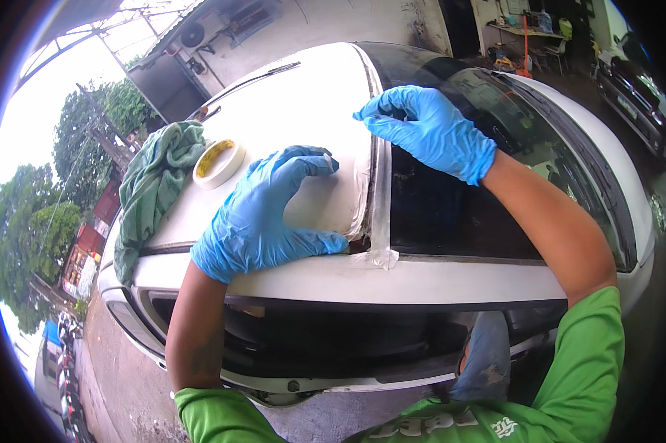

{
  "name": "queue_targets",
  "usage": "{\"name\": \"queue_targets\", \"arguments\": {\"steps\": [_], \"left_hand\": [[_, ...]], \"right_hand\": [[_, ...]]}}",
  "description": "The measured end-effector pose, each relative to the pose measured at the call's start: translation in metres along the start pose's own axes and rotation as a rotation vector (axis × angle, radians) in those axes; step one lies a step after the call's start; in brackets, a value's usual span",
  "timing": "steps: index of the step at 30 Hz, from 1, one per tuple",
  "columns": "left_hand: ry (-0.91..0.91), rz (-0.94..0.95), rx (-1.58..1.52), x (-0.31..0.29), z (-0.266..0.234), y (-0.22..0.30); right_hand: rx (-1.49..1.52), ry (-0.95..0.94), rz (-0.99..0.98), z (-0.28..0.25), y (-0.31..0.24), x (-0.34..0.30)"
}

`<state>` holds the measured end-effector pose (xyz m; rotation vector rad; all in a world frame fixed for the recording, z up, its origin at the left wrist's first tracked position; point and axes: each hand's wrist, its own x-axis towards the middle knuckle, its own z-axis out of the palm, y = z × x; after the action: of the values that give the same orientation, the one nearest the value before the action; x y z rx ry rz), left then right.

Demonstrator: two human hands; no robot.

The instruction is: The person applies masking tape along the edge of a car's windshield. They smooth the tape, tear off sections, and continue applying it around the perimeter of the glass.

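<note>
A white car roof [311,96] spreads out before me, with a dark glass panel [451,221] on its right. Masking tape [381,214] runs along the seam between them, its loose end stuck over the near roof edge. My left hand [255,210], in a blue glove, rests on the white roof with thumb and fingers apart. Its thumb reaches toward a dark gap in the seam. Farther along the seam, my gloved right hand [432,133] is closed in a pinch above it; what the fingertips hold cannot be made out.
A roll of masking tape [219,164] sits on the roof beside a crumpled green towel [156,184]. Below the roof edge are dark side windows [333,336]. Another dark car [635,92] stands at the far right, near a cluttered table [528,31].
</note>
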<state>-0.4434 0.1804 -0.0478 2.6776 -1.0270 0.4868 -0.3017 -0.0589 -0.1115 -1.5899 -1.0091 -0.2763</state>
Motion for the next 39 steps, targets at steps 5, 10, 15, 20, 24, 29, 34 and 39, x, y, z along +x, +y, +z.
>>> {"name": "queue_targets", "arguments": {"steps": [5,10,15,20,24,29,34,39], "left_hand": [[0.02,0.038,-0.009,0.0,0.006,-0.008],[0.164,0.088,-0.018,0.001,-0.003,0.013],[0.419,0.108,0.077,-0.006,0.001,-0.019],[0.37,0.085,0.053,-0.001,0.005,-0.017],[0.362,0.116,0.067,-0.005,0.002,-0.018],[0.322,0.108,0.034,0.0,0.005,-0.017],[0.22,0.043,0.018,-0.005,0.004,-0.022],[0.146,0.078,0.108,0.003,0.005,-0.004]], "right_hand": [[-0.288,0.124,-0.173,0.004,0.009,0.0],[-0.131,-0.005,-0.337,0.005,0.008,-0.004],[-0.541,-0.303,-0.321,0.022,-0.068,-0.04],[-0.503,-0.468,-0.331,0.014,-0.093,-0.07],[-0.394,-0.521,-0.226,0.005,-0.099,-0.052],[-0.196,-0.528,-0.235,0.003,-0.089,-0.064],[-0.003,-0.255,-0.241,0.001,-0.053,-0.054],[-0.107,0.019,-0.383,-0.002,-0.023,-0.05]]}}
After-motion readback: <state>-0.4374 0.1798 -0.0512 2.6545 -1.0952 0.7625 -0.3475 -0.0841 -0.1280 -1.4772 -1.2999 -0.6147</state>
